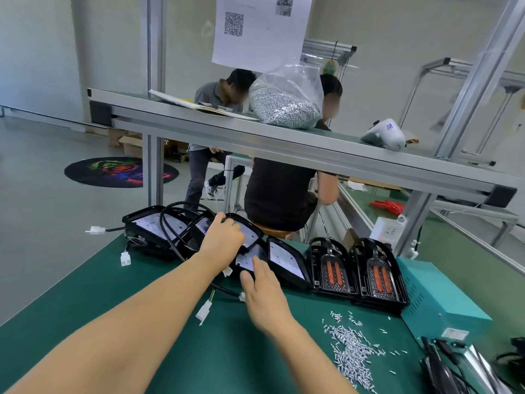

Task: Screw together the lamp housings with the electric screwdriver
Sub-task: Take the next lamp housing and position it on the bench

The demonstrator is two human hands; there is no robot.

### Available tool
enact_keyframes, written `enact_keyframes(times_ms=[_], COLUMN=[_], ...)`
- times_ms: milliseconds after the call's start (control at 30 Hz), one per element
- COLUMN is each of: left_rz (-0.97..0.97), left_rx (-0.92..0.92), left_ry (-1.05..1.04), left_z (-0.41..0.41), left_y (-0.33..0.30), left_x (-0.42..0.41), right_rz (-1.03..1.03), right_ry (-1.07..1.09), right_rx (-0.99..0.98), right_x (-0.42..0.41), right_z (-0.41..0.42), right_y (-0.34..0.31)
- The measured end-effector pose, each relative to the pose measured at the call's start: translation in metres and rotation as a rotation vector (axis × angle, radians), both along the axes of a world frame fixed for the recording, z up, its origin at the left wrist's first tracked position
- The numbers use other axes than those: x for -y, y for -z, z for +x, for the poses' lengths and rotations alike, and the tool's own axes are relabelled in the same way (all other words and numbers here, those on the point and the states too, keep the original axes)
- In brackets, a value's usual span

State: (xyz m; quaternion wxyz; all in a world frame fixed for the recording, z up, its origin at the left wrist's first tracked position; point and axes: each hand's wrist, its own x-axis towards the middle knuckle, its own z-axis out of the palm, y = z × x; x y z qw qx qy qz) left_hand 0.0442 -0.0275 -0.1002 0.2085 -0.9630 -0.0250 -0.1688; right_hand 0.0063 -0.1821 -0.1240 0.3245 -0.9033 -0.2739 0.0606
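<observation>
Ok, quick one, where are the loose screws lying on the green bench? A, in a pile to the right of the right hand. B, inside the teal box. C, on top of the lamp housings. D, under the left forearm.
A: the loose screws lie scattered in a pile on the green bench, right of the right hand and in front of the teal box.

Take the pile of loose screws on your surface as the landmark. Behind it stand two lamp housings, with more leaning in a row to their left. The power box sits right of the screws, and the connector plug lies left.
</observation>
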Motion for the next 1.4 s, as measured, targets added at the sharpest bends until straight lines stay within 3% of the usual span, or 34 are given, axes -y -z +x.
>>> enact_keyframes(times_ms=[100,333,467,567,700,800,967,1133,1400], left_rz=[-0.019,0.042,-0.004,-0.050,-0.241,-0.330,-0.216,-0.248,-0.324], left_rx=[0.031,0.355,0.547,0.629,0.684,0.597,0.247,0.142,0.068], left_ry=[0.066,0.253,0.380,0.434,0.457,0.490,0.387,0.407,0.435], left_z=[-0.007,-0.044,-0.063,-0.077,-0.096,-0.119,-0.142,-0.146,-0.160], left_y=[0.001,0.004,0.011,0.017,0.037,0.056,0.074,0.075,0.081], left_x=[-0.006,-0.002,0.014,0.027,0.033,0.024,-0.002,-0.006,0.001], right_rz=[0.197,0.505,0.851,0.999,1.016,1.042,1.095,1.077,0.850], right_ry=[0.047,0.257,0.272,0.305,0.328,0.341,0.287,0.197,0.117], right_rx=[-0.214,-0.554,-0.780,-0.741,-0.660,-0.656,-0.721,-0.790,-0.837], right_x=[-0.012,-0.027,-0.031,-0.030,-0.015,0.003,0.028,0.049,0.085], right_z=[0.011,0.030,0.030,0.027,0.020,0.021,0.021,0.010,-0.014], right_y=[-0.009,-0.025,-0.025,-0.021,-0.018,-0.019,-0.020,-0.015,0.006])
